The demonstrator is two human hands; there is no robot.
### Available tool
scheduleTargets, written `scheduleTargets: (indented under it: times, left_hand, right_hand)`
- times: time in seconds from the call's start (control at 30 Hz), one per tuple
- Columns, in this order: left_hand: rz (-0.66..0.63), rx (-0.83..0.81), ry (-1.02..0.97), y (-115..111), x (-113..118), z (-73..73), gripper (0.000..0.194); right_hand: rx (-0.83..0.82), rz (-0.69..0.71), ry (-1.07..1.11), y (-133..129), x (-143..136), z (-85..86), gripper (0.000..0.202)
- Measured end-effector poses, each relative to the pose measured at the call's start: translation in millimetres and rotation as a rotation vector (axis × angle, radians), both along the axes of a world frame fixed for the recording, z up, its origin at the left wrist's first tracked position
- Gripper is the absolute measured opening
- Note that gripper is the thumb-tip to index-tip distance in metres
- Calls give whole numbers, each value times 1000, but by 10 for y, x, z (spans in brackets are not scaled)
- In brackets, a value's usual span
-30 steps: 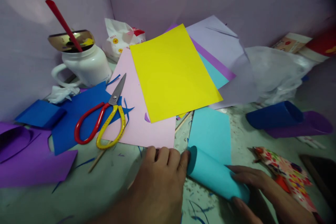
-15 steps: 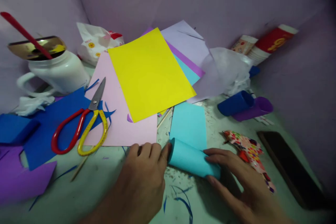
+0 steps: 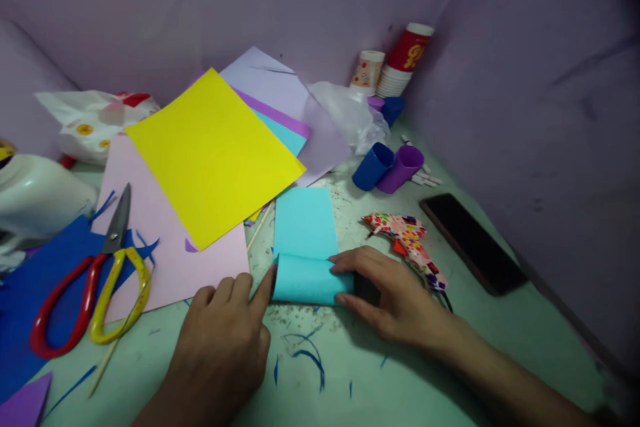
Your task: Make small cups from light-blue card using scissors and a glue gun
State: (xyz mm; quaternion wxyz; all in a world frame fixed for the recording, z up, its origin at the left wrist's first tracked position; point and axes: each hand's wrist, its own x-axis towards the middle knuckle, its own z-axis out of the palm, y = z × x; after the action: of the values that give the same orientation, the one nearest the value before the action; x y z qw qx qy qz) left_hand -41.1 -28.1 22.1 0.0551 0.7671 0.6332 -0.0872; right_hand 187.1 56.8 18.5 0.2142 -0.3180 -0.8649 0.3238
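A light-blue paper strip lies flat on the table, its near end rolled into a tube. My right hand grips the tube's right end between thumb and fingers. At the left end, the index finger of my left hand presses against the opening, while its other fingers are curled; its thumb is hidden. Beyond my right hand sits a flower-patterned glue gun. Scissors with red and yellow handles rest left of my hands on pink and blue paper.
A yellow sheet tops a paper stack. Blue and purple paper tubes stand near a plastic bag and paper cups. A dark phone lies right; a white mug stands left. Blue scraps litter the front.
My view has swung right, so things appear shifted left. The tube, slanted before, now lies nearly level across the strip's near end. Both hands stay at its ends.
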Motion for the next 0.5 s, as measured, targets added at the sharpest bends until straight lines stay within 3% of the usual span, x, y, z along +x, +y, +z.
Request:
scheduleTargets:
  times: [0.33,0.5]
  left_hand:
    - [5,-94,137,82,19,128,33]
    - [-36,-41,125,53,-26,48,31]
  right_hand:
    - [-38,-32,-7,20,34,15,35]
    - [0,-7,-4,62,47,4,36]
